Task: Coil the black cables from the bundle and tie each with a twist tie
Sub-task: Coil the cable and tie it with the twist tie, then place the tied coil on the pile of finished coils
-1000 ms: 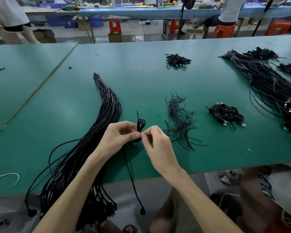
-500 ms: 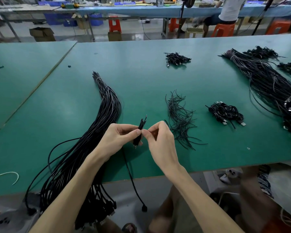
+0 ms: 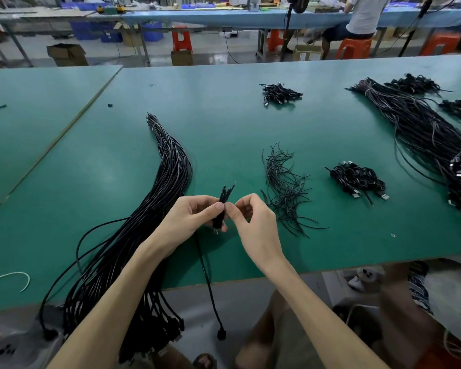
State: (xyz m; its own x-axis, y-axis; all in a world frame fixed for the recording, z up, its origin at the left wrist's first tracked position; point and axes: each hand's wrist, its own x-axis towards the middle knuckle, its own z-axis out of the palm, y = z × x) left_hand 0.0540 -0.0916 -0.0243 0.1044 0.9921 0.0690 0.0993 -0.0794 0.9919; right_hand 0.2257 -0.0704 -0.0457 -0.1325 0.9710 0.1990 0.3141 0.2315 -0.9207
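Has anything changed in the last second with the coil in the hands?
The small coil has turned: its loop, open to the camera a second ago, now stands narrow, leaning right. The left hand and right hand still pinch it. The cable's tail still hangs off the table; the bundle, twist ties and finished coils lie unmoved.

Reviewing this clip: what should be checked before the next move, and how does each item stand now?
1. Left hand grips the coiled cable: ok.
2. Right hand free to fetch a tie: not ok, it pinches the coil too.
3. Cable fully coiled: not ok, its tail hangs over the table edge.
4. Twist ties near the right hand: ok.
5. Tie already on coil: cannot tell.
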